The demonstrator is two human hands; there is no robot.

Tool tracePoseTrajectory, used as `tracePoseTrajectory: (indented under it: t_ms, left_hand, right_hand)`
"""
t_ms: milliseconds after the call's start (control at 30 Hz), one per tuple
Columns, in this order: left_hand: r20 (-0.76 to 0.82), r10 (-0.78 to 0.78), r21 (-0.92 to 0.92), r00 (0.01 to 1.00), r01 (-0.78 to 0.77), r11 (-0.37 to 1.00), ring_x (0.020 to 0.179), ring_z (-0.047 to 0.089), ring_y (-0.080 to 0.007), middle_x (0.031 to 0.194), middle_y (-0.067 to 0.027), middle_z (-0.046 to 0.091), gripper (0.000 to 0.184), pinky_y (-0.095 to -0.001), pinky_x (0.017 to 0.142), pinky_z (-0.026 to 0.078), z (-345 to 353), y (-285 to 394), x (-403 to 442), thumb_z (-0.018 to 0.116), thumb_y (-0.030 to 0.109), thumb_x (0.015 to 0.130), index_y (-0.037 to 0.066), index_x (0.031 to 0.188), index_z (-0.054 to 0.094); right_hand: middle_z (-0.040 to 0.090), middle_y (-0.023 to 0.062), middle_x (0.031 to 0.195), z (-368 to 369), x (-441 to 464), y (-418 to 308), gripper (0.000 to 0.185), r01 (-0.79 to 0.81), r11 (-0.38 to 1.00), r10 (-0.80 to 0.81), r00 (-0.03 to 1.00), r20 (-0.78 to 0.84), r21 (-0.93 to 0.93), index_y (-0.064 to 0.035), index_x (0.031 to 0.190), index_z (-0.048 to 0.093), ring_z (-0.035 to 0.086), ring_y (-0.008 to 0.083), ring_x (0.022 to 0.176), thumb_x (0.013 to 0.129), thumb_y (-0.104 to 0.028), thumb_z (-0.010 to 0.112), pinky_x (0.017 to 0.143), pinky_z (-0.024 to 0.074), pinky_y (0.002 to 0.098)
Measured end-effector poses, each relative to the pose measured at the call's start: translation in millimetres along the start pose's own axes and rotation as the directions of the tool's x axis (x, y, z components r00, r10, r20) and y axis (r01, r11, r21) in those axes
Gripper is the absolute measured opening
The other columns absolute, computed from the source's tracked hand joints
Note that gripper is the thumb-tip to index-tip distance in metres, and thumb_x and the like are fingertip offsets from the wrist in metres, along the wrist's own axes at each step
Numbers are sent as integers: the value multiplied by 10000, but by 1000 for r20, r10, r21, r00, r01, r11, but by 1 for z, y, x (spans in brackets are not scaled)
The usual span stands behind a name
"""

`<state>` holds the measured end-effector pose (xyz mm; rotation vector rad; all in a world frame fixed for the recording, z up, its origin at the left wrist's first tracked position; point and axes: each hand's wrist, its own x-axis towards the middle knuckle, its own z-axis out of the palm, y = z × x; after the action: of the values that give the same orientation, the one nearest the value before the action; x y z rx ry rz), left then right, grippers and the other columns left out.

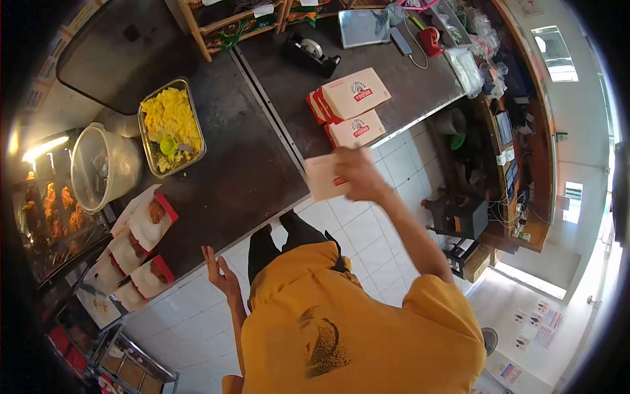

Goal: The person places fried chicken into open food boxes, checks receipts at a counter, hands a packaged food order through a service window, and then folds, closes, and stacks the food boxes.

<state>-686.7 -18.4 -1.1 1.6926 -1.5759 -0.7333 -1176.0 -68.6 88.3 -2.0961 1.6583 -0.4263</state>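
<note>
A pale box with a red mark (323, 178) is in my right hand (356, 172), over the table's front edge. Just beyond it, closed boxes of the same kind (357, 93) are stacked on the dark table (226, 167). My left hand (222, 274) is held near the front edge with its fingers apart and nothing in it. To its left stand several open boxes (149, 223) with white wrapping and brown fried pieces inside. A metal tray of yellow food (172, 118) with a green scoop (168, 145) lies further back.
A clear plastic tub (105, 167) stands left of the tray, beside a lit display case of fried food (59, 217). Towards the back are a tape dispenser (312, 54), a tablet (364, 28), a phone (401, 41) and plastic bags (464, 70).
</note>
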Motion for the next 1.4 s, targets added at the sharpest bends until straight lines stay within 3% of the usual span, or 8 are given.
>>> tracePoseTrajectory:
  t_ms: [300, 467, 667, 867, 1100, 1200, 1333, 1400]
  left_hand:
    - [-7, -221, -211, 975, 214, 954, 1280, 582, -280, 1511, -184, 484, 379, -300, 857, 551, 12, 9, -22, 538, 48, 999, 23, 1373, 594]
    - [-170, -360, -174, 917, 332, 927, 1151, 663, -226, 1440, -160, 564, 407, -302, 808, 561, -11, -24, -42, 548, 34, 990, 30, 1396, 573]
    - [-216, -504, -239, 836, 455, 858, 1038, 693, -202, 1245, -152, 690, 339, -318, 759, 587, -37, -45, -38, 598, 80, 987, 4, 1315, 633]
    - [-275, -449, -231, 850, 395, 889, 1049, 684, -197, 1245, -152, 689, 286, -303, 760, 582, -78, -77, -4, 607, 100, 994, -26, 1244, 662]
    - [-281, -412, -344, 867, 310, 886, 963, 652, -177, 1138, -129, 710, 308, -296, 853, 525, -64, -111, 73, 608, 167, 1010, -28, 1242, 665]
    - [-48, -353, -259, 935, 329, 908, 949, 649, -182, 1147, -133, 703, 377, -299, 886, 506, -32, -133, 91, 609, 223, 1014, -35, 1289, 631]
    - [254, -306, -250, 918, 368, 896, 975, 655, -207, 1163, -161, 688, 499, -296, 852, 520, -8, -117, 104, 653, 240, 988, -62, 1372, 549]
    - [240, -359, -307, 902, 422, 853, 989, 662, -213, 1178, -165, 679, 516, -301, 843, 532, 1, -122, 101, 684, 214, 962, -38, 1390, 543]
  right_hand:
    - [533, 170, 1411, -21, -10, 121, 302, -163, 928, 77, 963, -257, -334, -46, 936, 684, 451, 407, 1342, 652, 56, 690, 1112, 413, 476]
    - [589, 187, 1307, 44, 20, 5, 383, -302, 921, 181, 893, -412, -248, -38, 1054, 649, 526, 403, 1232, 690, 54, 723, 1029, 459, 484]
    - [680, 201, 1099, 214, 161, -220, 451, -284, 806, 224, 958, 177, 520, -28, 1179, 641, 660, 376, 1022, 897, -378, 687, 873, 527, 459]
    - [670, 283, 1012, 352, 291, -295, 330, -217, 908, 171, 973, 157, 359, 38, 1058, 637, 650, 481, 919, 868, -232, 645, 805, 535, 516]
    - [678, 263, 848, 315, 211, -229, 182, -196, 913, 199, 980, 28, 358, 41, 926, 664, 679, 438, 800, 848, -122, 641, 686, 543, 486]
    - [710, 234, 868, 281, 159, -197, 225, -501, 766, 442, 866, 235, 404, 43, 995, 681, 734, 311, 734, 897, -160, 666, 603, 568, 415]
    - [731, 246, 959, 237, 126, -184, 430, -659, 439, 604, 720, 342, 611, 14, 1107, 719, 729, 389, 804, 887, -353, 757, 738, 576, 440]
    - [725, 254, 966, 251, 111, -156, 423, -568, 690, 583, 803, 119, 448, 18, 1150, 699, 723, 400, 836, 869, -289, 777, 751, 573, 452]
